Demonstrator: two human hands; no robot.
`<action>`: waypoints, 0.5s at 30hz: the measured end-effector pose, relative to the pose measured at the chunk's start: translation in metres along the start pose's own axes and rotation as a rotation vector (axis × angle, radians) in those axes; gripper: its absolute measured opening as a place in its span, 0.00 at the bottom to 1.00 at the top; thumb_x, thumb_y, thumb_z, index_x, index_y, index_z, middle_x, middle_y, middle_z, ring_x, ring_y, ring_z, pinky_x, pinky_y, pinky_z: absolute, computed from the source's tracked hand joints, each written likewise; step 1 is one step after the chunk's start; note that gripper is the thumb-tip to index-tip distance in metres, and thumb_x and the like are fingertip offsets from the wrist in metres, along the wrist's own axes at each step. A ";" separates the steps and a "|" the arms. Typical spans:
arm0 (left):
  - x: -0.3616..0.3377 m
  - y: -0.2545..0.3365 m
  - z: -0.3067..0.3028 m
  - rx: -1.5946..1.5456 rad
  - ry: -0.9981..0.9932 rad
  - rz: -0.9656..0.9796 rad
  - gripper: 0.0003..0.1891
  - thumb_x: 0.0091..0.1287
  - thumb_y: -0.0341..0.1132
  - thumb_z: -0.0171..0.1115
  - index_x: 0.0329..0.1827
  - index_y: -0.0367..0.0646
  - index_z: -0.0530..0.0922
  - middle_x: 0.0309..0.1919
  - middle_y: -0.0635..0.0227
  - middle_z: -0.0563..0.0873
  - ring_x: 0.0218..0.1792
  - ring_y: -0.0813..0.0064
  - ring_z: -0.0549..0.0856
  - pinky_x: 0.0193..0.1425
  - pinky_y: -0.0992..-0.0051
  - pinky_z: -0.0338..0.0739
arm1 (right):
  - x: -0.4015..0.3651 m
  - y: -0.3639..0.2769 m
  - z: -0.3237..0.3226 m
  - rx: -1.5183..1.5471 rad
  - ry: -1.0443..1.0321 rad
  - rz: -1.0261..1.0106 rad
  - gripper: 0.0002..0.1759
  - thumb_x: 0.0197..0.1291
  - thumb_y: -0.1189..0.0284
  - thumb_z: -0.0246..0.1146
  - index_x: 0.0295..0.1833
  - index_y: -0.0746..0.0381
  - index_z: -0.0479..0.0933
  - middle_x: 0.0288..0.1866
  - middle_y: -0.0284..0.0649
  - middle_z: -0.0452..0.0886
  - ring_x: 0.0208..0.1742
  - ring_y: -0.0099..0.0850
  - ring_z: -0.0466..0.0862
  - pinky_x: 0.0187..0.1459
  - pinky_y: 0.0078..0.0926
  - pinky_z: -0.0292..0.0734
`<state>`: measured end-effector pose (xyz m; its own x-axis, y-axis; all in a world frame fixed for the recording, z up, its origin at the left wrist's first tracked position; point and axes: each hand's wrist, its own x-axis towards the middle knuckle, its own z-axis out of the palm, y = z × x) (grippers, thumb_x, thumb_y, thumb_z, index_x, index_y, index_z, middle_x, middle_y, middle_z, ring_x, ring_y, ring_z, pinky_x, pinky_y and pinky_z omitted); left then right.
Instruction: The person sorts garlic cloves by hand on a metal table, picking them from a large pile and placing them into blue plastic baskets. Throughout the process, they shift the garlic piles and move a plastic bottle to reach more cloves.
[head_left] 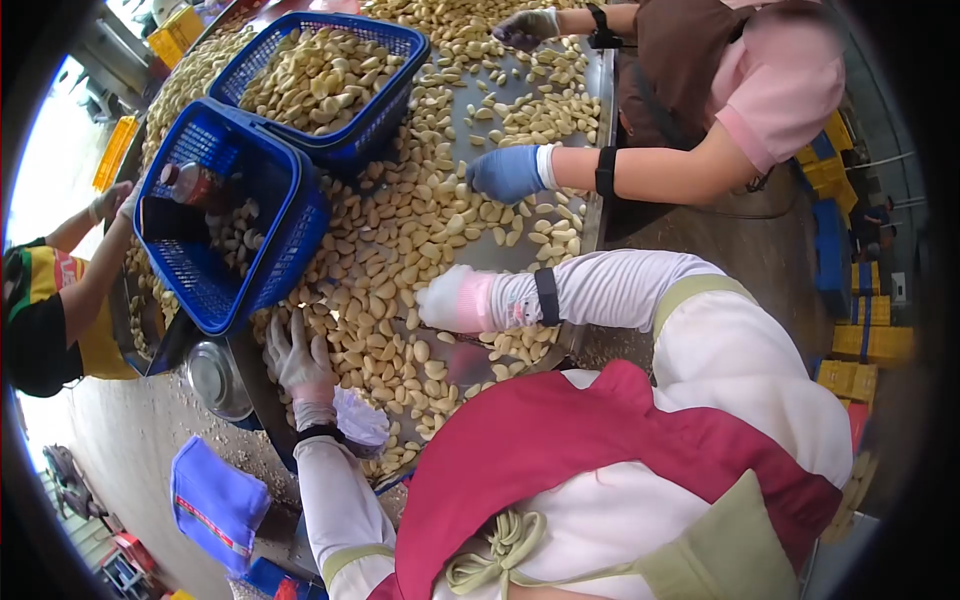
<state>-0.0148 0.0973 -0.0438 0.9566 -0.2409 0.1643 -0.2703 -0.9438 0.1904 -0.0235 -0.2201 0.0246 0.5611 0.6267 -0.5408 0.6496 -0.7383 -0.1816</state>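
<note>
Pale oval pieces [385,265], like large nuts or peeled cloves, lie spread thickly over a metal table [480,110]. My left hand [298,358], in a whitish glove, rests at the near left edge with its fingers spread, touching pieces. Further right, my right hand [455,300] is over the pieces in a white glove with a pink cuff. Its fingers are curled in and what they hold, if anything, is hidden. A crumpled pale lavender thing [360,418] sits beside my left wrist.
A blue basket [405,75] holds a heap of pieces. A nearer blue basket [205,312] contains a bottle [190,185] and dark things. One co-worker's blue-gloved hand [508,174] is on the table; another person [60,300] stands left. A metal pot [218,380] stands by the edge.
</note>
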 end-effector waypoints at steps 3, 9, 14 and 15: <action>0.000 0.000 0.001 0.020 0.013 -0.010 0.30 0.72 0.48 0.57 0.76 0.50 0.73 0.76 0.48 0.69 0.76 0.44 0.66 0.79 0.47 0.59 | -0.003 0.004 -0.004 0.155 0.088 0.008 0.13 0.57 0.70 0.68 0.48 0.57 0.88 0.52 0.38 0.87 0.52 0.39 0.89 0.50 0.39 0.86; -0.002 -0.001 0.006 0.012 0.026 -0.041 0.29 0.72 0.45 0.55 0.76 0.51 0.74 0.76 0.49 0.69 0.76 0.45 0.66 0.79 0.46 0.59 | -0.010 0.053 -0.018 0.420 0.208 0.056 0.11 0.61 0.65 0.63 0.42 0.60 0.85 0.33 0.46 0.87 0.39 0.44 0.89 0.40 0.40 0.84; 0.001 0.006 0.000 -0.024 0.014 -0.060 0.29 0.71 0.44 0.55 0.75 0.50 0.74 0.76 0.48 0.69 0.76 0.44 0.67 0.80 0.47 0.59 | -0.034 0.089 -0.003 0.397 0.154 0.211 0.15 0.58 0.64 0.67 0.49 0.56 0.88 0.43 0.45 0.89 0.45 0.45 0.89 0.51 0.42 0.84; 0.001 0.005 0.001 -0.012 0.020 -0.056 0.28 0.72 0.44 0.55 0.75 0.50 0.74 0.76 0.48 0.69 0.76 0.44 0.67 0.80 0.47 0.59 | -0.026 0.087 0.020 0.338 0.213 0.119 0.15 0.58 0.66 0.68 0.51 0.55 0.88 0.46 0.46 0.89 0.47 0.46 0.89 0.51 0.43 0.84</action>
<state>-0.0151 0.0923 -0.0440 0.9678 -0.1834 0.1723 -0.2182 -0.9527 0.2116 0.0082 -0.3053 0.0064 0.7385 0.5437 -0.3988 0.3888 -0.8266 -0.4069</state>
